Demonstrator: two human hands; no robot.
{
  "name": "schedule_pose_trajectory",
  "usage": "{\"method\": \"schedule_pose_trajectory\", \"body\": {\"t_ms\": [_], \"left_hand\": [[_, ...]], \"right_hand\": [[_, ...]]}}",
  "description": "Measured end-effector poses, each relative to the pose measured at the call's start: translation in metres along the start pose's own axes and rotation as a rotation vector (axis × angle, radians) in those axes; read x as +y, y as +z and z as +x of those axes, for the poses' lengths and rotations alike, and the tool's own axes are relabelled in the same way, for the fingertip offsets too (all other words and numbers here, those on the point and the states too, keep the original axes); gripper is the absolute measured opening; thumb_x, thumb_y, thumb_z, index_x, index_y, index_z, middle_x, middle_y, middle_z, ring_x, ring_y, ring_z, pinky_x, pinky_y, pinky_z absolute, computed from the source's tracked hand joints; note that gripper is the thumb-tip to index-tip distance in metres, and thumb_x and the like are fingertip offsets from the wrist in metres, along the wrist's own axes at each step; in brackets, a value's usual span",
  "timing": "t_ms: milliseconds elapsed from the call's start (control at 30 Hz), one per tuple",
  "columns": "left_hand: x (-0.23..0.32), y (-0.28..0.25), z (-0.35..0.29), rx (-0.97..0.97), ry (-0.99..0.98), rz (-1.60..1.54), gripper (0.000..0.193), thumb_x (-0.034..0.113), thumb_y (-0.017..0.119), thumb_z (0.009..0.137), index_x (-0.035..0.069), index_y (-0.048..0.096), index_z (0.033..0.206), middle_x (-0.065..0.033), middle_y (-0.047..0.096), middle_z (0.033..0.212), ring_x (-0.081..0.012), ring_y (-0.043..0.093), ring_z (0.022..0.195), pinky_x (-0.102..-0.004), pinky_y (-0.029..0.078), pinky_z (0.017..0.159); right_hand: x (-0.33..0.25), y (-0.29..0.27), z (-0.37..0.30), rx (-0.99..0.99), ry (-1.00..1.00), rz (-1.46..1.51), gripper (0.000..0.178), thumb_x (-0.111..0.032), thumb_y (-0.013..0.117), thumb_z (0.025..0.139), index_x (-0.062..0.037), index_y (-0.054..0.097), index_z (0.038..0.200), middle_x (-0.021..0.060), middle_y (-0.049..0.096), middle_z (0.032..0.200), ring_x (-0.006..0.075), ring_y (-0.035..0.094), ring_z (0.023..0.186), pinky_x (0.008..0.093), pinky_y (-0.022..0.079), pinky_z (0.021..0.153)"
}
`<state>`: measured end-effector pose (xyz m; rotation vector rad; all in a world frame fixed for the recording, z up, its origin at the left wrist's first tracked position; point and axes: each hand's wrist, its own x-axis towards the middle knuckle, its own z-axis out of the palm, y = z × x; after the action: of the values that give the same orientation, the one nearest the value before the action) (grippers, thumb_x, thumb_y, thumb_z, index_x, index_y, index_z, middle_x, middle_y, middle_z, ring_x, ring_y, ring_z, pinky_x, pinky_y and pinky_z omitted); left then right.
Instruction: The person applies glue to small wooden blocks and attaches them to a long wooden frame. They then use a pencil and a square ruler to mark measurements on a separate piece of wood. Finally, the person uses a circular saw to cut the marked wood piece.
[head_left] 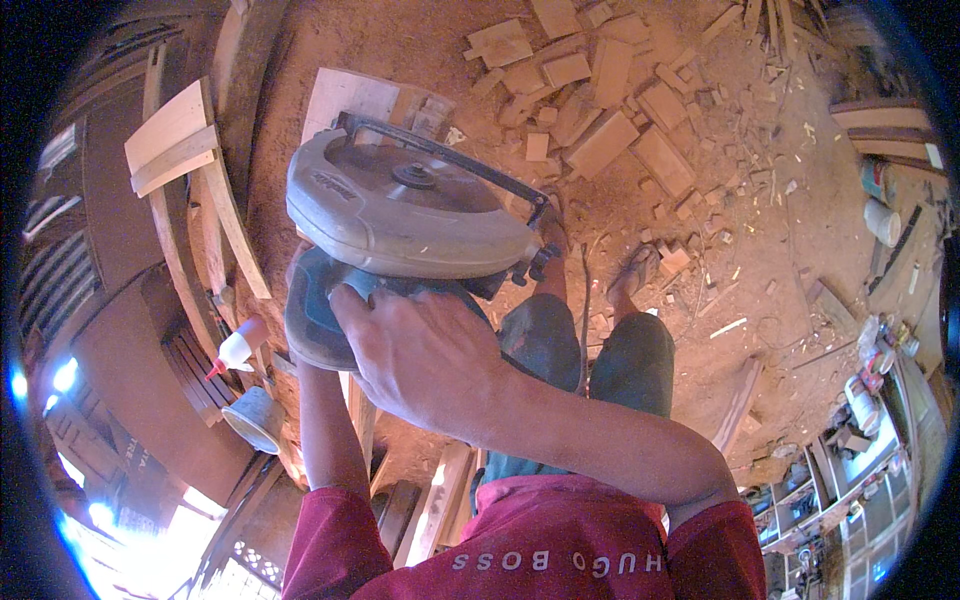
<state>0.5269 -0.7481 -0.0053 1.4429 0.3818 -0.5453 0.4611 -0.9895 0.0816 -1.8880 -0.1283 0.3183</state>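
A circular saw (400, 220) with a pale grey blade guard and a teal body is held up in front of my shirt. Its round blade (460, 195) faces upward, with a dark base-plate edge (440, 155) running along the far side. My right hand (425, 350) comes across from the right and lies over the teal housing, fingers curled against it just below the guard. My left forearm (332, 430) rises behind the housing. The saw hides nearly all of my left hand, which bears it from underneath; its fingers cannot be made out.
Wood offcuts (610, 90) litter the dirt floor ahead. A pale board (345, 100) lies beyond the saw. Planks (180, 150) lean at the left, near a white bottle with a red tip (238, 345) and a bucket (255, 418). Shelving (850, 480) stands at the right.
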Motion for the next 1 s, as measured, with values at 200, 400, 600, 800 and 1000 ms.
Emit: {"method": "schedule_pose_trajectory", "body": {"t_ms": [200,400,600,800,1000], "left_hand": [[-0.004,-0.010,0.000,0.015,-0.038,-0.074,0.026,0.022,0.053,0.100,0.007,0.058,0.122,-0.0080,0.066,0.111,-0.0196,0.064,0.099,-0.0336,0.054,0.088],[-0.007,-0.013,0.000,0.019,-0.055,-0.104,0.030,0.022,0.052,0.100,0.007,0.056,0.125,-0.0090,0.064,0.117,-0.0208,0.062,0.105,-0.0350,0.052,0.092],[-0.009,-0.018,-0.002,0.043,-0.078,-0.169,0.033,0.023,0.052,0.101,0.006,0.055,0.129,-0.0101,0.063,0.122,-0.0221,0.060,0.110,-0.0364,0.051,0.096],[-0.012,-0.027,-0.001,0.025,-0.085,-0.159,0.036,0.021,0.050,0.101,0.005,0.052,0.134,-0.0114,0.061,0.127,-0.0235,0.059,0.115,-0.0375,0.049,0.101],[-0.013,-0.033,-0.003,-0.038,-0.055,-0.071,0.038,0.015,0.050,0.101,0.003,0.049,0.137,-0.0135,0.058,0.133,-0.0246,0.056,0.120,-0.0390,0.046,0.105]], "right_hand": [[0.000,0.001,0.001,0.004,-0.001,0.002,0.029,-0.015,0.066,0.085,0.0026,0.054,0.105,0.0209,0.068,0.071,0.0366,0.071,0.064,0.0451,0.059,0.056],[0.000,0.002,0.003,0.031,-0.002,-0.014,0.027,-0.014,0.067,0.084,0.0022,0.054,0.102,0.0214,0.067,0.071,0.0366,0.070,0.063,0.0450,0.058,0.056],[0.000,0.002,0.005,0.023,-0.010,0.011,0.026,-0.014,0.066,0.084,0.0022,0.054,0.101,0.0215,0.067,0.071,0.0372,0.070,0.064,0.0453,0.058,0.057],[-0.002,0.001,0.007,0.007,0.013,0.008,0.026,-0.014,0.066,0.084,0.0020,0.054,0.100,0.0215,0.067,0.071,0.0366,0.071,0.065,0.0447,0.059,0.056],[-0.003,0.002,0.009,0.005,0.001,-0.012,0.028,-0.014,0.067,0.084,0.0033,0.054,0.102,0.0206,0.067,0.070,0.0359,0.071,0.063,0.0440,0.058,0.055]]}}
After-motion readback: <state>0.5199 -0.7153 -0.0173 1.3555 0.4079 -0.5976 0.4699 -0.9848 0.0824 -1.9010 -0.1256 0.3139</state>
